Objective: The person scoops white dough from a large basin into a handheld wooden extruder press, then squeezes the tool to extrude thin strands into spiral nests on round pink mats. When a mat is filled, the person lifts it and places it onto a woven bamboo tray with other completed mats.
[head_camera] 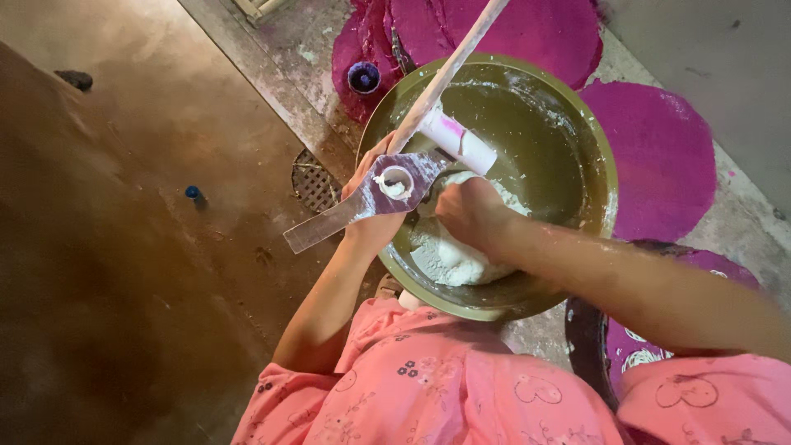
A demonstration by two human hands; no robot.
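Head view. The left hand (pixel 372 194) is closed around a flat clear plastic tool (pixel 362 204) with a round hole near its middle; the hole is packed with white paste. The tool is held over the near-left rim of a large olive-green bowl (pixel 589 156), and its long end sticks out over the floor. A long pale stick (pixel 449 70) crosses behind the tool, and a short white tube (pixel 460 140) marked with pink lies just beside it, over the bowl.

The right hand (pixel 471 213) is down in the bowl, fingers curled into a lump of white dough (pixel 461 259). Its grip looks closed on the dough, though the fingertips are hidden.

Judgement on technique: pinch off small amounts, hold the tool level and steady over the bowl so spill falls back in, and press the paste flush into the hole.

Containers:
- Bowl: the dough sits at the near side; the walls are smeared with white residue, and the far side is mostly bare.
- Small dark blue cup (pixel 363 77): stands on the floor beyond the bowl, on a magenta powder patch (pixel 659 156). Contents cannot be told.

A drain grate (pixel 313 183) lies to the left of the bowl.
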